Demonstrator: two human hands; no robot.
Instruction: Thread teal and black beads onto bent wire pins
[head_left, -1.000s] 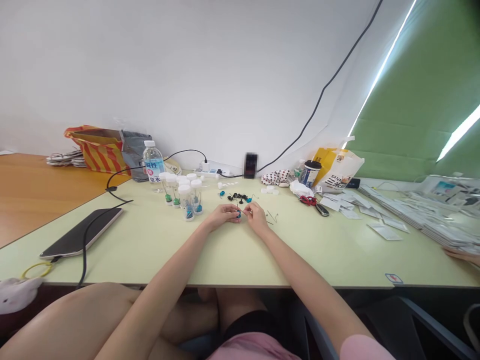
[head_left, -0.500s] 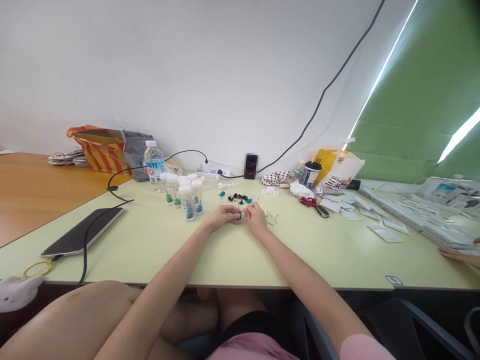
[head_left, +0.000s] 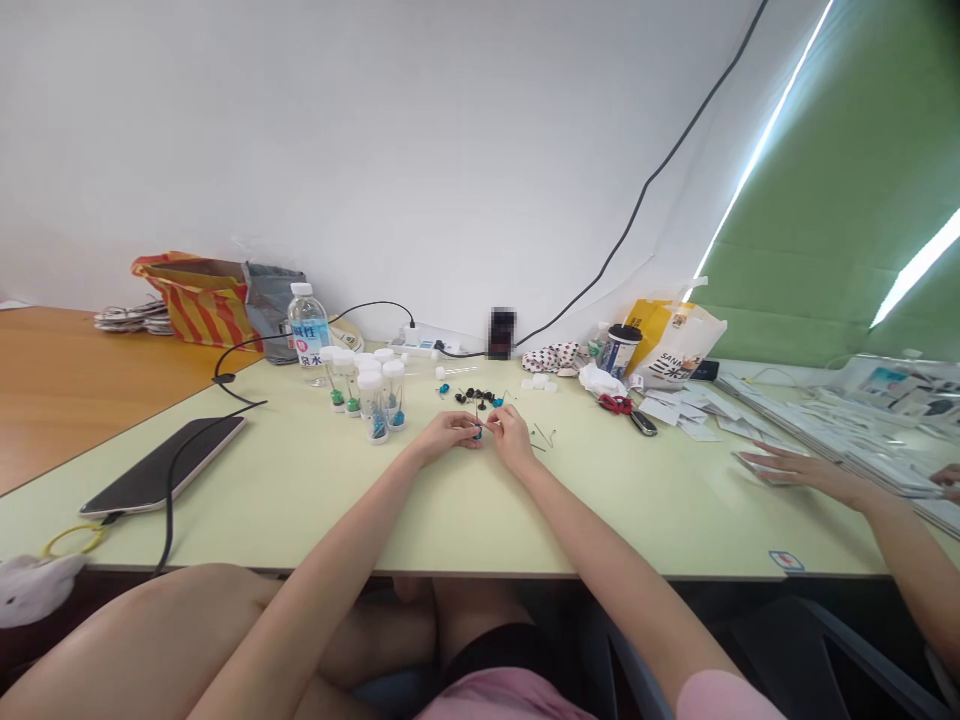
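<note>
Blue little part [head_left: 477,431] sits dead centre of the head view, pinched between left hand [head_left: 447,432] and right hand [head_left: 514,438], fingertips of both closed on it just over the pale green table [head_left: 315,500]. Partway done, I'd say: capped vials [head_left: 373,398] left of centre already hold pieces, and loose black and blue bits [head_left: 475,394] lie behind the hands. Co-worker's hand [head_left: 787,468] lies flat at right.

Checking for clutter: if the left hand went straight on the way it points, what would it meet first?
Probably the small blue part that the left hand pinches, then the right hand just beyond; depth is unclear.
</note>
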